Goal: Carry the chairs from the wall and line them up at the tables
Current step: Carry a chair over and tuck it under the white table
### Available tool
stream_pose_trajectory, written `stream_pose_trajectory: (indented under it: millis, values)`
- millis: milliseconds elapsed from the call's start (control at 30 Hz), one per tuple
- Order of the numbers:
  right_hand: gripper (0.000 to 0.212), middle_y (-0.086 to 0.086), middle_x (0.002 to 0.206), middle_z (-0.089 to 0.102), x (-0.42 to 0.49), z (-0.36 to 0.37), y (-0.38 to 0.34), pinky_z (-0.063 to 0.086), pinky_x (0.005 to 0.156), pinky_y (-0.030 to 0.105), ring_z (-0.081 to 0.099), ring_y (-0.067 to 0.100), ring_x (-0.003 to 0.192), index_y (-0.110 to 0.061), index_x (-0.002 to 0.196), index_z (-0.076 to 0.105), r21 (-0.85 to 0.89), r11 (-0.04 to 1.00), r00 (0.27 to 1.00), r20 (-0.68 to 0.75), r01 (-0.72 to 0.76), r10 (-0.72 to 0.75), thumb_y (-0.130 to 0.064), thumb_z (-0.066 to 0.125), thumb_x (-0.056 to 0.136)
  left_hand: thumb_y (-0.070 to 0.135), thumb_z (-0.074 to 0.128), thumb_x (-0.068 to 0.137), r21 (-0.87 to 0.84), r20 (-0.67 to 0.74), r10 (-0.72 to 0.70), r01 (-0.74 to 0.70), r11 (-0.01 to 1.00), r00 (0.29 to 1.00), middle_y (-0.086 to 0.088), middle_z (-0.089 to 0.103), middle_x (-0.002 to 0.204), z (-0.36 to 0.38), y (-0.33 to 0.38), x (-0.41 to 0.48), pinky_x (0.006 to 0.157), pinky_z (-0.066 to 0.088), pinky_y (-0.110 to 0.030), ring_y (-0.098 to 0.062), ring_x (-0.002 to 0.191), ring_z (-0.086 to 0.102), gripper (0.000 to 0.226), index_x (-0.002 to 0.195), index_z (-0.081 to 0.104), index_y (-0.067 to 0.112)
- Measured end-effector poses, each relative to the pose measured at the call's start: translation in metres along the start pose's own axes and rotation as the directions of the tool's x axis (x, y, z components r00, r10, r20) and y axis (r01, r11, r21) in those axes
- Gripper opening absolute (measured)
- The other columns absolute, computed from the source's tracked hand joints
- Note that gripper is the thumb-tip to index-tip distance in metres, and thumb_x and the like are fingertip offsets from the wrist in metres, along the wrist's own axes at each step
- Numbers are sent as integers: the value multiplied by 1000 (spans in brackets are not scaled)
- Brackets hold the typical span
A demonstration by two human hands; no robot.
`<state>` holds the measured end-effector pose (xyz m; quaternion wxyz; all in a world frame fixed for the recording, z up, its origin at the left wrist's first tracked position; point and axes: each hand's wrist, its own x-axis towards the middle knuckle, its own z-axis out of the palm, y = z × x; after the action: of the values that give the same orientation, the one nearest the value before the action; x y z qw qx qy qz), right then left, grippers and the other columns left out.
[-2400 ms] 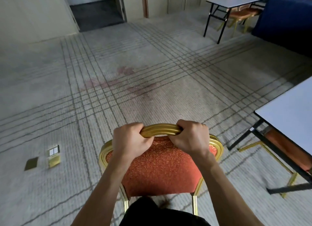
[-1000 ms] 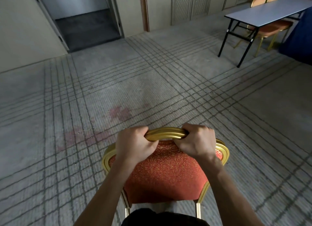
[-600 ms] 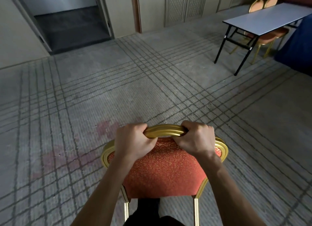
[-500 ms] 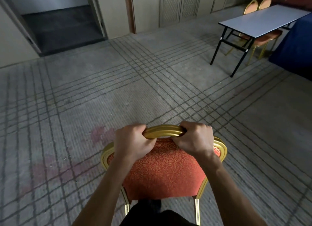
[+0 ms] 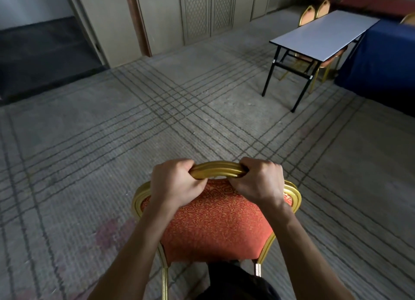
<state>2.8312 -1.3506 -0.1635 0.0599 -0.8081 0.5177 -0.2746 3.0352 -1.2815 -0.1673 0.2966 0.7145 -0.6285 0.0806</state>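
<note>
Head view: A person carries a gold-framed chair (image 5: 215,219) with red patterned upholstery across a banquet room's striped carpet (image 5: 101,142). The chair is at 6 o'clock, close against the body. The left hand (image 5: 175,183) and the right hand (image 5: 258,180) sit side by side on the arched top rail of the backrest. The fingers (image 5: 179,166) are clenched over the far side of the rail and the thumbs tucked under it against the fabric, so both hands grasp the chair. The two-handed hold at the top of the back appears chosen to balance the load and let the frame hang ahead of the knees. Only two gold posts show below the backrest, and whether the feet clear the carpet cannot be told. At 1 o'clock, well apart, a white surface (image 5: 323,35) on black folding legs stands with gold-backed chairs (image 5: 308,13) tucked along its far side, likely the line-up wanted. A blue-draped table (image 5: 381,59) sits just beside it at 2 o'clock. A dark doorway (image 5: 40,48) opens at 10 o'clock. The carry looks about midway; the chair is not yet at any table.
</note>
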Motion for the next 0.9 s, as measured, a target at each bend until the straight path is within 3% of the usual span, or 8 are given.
stream_pose_trajectory:
  millis: [167,333,500,633,800,900]
  values:
    - [36,0,58,63,108,57,36,46,57,31,62,31,60,-20,60,49,-21,999,999,-8,-38,38,-54,61,64,45,81,62,14,5,36,-36,999,999,0,57,52,63,-31,102,47,47,-31,-28,52,61,53,56,33,25]
    - [35,1,60,64,223,96,59,41,58,29,64,31,64,-22,60,48,2,999,999,30,-41,41,-55,58,63,48,74,65,-11,14,27,-26,1000,1000,1,56,52,111,-62,213,47,48,-32,-27,51,59,47,56,36,23]
    - [34,-2,55,60,339,129,67,43,56,29,60,28,55,-18,62,56,10,1000,1000,12,0,0,-52,58,62,42,85,63,32,17,16,-17,999,1000,2,54,51,149,-96,316,48,38,-27,-25,49,58,51,55,38,21]
    - [31,-1,56,61,429,172,76,43,56,29,61,27,55,-18,62,55,-16,1000,999,32,0,1,-48,63,62,37,84,62,-8,19,-23,23,1000,1000,3,52,49,193,-137,395,46,39,-28,-24,47,56,45,54,47,14]
    - [38,-3,58,64,552,227,80,47,58,30,62,25,57,-20,64,59,-37,999,998,58,-19,21,-57,50,63,47,72,63,-25,38,-35,36,999,999,1,56,52,253,-196,507,47,41,-31,-27,50,58,41,56,49,14]
    - [39,-2,57,63,614,249,80,49,57,32,62,26,56,-19,64,60,-50,997,998,20,-52,53,-57,50,64,46,77,61,-27,42,-12,13,1000,999,-1,58,54,277,-225,575,48,40,-28,-29,53,60,42,56,50,14]
